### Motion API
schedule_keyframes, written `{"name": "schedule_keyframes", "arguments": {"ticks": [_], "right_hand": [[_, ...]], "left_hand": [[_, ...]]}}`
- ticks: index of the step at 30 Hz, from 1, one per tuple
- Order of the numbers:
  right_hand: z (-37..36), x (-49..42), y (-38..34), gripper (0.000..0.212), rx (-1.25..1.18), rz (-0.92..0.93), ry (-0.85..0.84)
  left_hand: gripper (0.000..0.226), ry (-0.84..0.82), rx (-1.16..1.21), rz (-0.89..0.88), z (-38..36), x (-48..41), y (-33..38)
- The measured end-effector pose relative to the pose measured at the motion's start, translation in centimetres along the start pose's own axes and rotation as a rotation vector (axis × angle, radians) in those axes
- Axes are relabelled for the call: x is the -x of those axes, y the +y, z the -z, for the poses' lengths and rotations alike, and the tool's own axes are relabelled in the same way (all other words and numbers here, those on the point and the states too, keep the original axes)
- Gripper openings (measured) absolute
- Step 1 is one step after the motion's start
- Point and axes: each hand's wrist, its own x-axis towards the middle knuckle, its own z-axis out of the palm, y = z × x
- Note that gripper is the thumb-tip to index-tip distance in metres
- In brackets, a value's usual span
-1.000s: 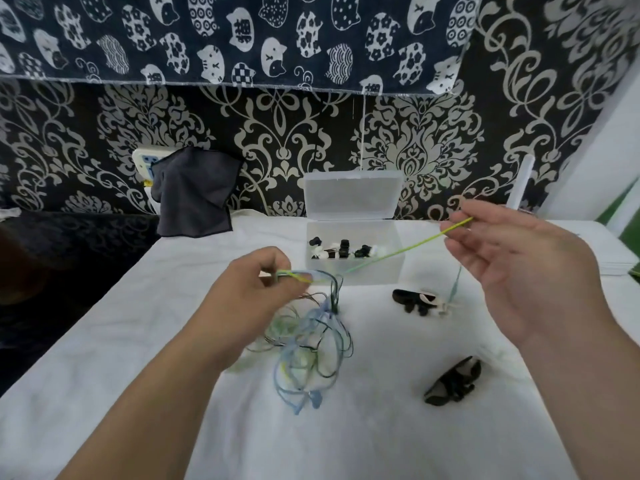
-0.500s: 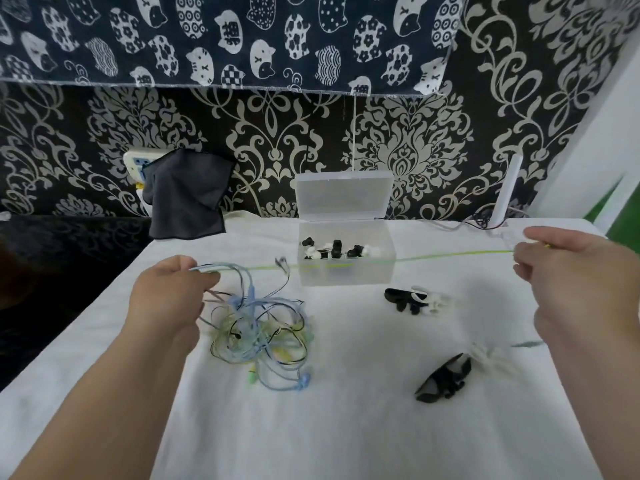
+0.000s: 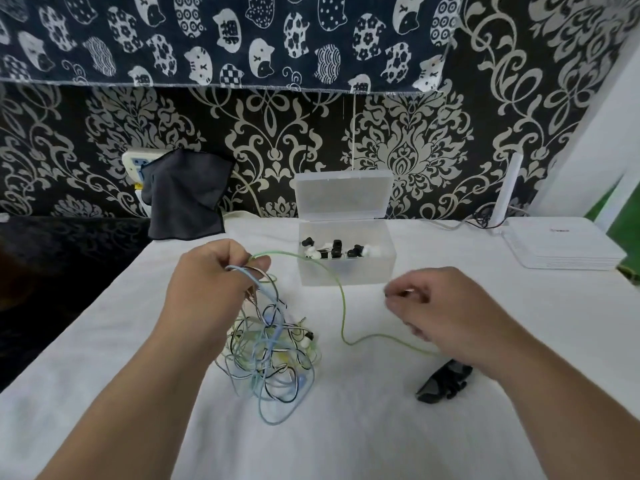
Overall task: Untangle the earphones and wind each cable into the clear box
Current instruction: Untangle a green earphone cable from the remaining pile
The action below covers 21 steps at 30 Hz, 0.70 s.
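Several cables: thin blue, pale green and black strands knotted in a loose tangle (image 3: 268, 355) on the white cloth (image 3: 104, 358), left of centre.
Left hand (image 3: 207, 282): closed on the tangle's upper loops — lifting them above the pile.
Green cable (image 3: 343, 317): one slack strand curving from the left hand, past the box front, down under the right hand.
Right hand (image 3: 446, 306): fingers curled shut — what they pinched could not be told.
Clear box (image 3: 346, 268): lid up, black and white pieces inside, behind the tangle.

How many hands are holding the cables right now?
2. The left hand pinches the tangle near its top; the right hand holds the green cable, though its grip is partly hidden.
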Motion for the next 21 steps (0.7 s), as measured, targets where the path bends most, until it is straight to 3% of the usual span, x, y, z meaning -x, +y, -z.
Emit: {"name": "schedule_keyframes", "arguments": {"ticks": [4,6,8,10,12,16,21], "right_hand": [[-3.1,0.1,-1.3,0.054,-0.218,0.186,-0.125],[-3.8,0.3,-2.0,0.042,-0.302,0.182,-0.177],[-3.6,0.2,-2.8,0.003,-0.322,0.158,-0.071],[-2.8,-0.4,-2.8,0.031,-0.453,0.085,0.054],[-0.7,-0.8,-3.0,0.042,-0.787,0.023,0.164],[3.9,-1.2,-2.3,0.038,-1.304,-0.036,0.228],[6.8,-1.0,-0.7,0.048,-1.608,0.008,0.314]], "left_hand": [[0.043,-0.154,0.011,-0.028,-1.4,1.0,0.4],[0.045,-0.214,0.001,-0.056,-2.3,1.6,0.5],[0.050,-0.245,-0.075,-0.094,-3.0,2.0,0.6],[0.052,-0.250,-0.243,-0.139,-2.8,2.0,0.4],[0.051,-0.243,-0.464,-0.195,-1.9,1.4,-0.3],[0.042,-0.160,-0.857,-0.192,0.3,0.2,-1.9],[0.022,0.022,-1.160,-0.022,2.8,-0.7,-2.6]]}}
